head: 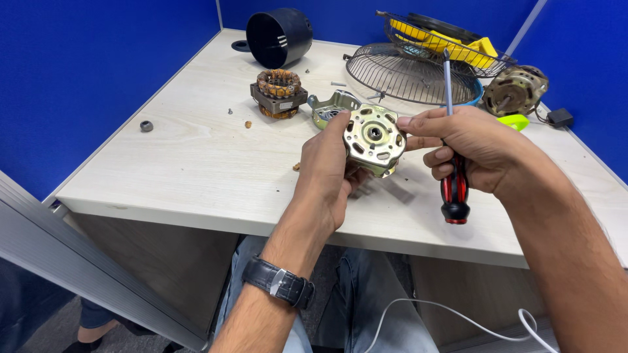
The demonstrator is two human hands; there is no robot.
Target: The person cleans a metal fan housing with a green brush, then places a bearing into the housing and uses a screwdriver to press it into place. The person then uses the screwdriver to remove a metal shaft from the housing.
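Above the near edge of the table, two hands hold a motor part.

Nearest to the camera, the left hand [327,171], with a black watch on its wrist, grasps a round metal motor end cover [374,135] and holds it up above the pale wooden table [196,163]. The right hand [468,147] clenches a screwdriver [453,176] with a red and black handle, its shaft pointing up and far, while its fingertips touch the right edge of the cover. The motor looks already taken apart: a second metal bracket [330,108] lies just behind the cover, and the stator with copper winding [279,93] stands apart to the left, with small screws scattered near. Farther, a black cylindrical housing [279,36] lies at the far edge, wire fan guards [409,75] at the far right, and beside them another motor [515,89], apparently not yet opened.
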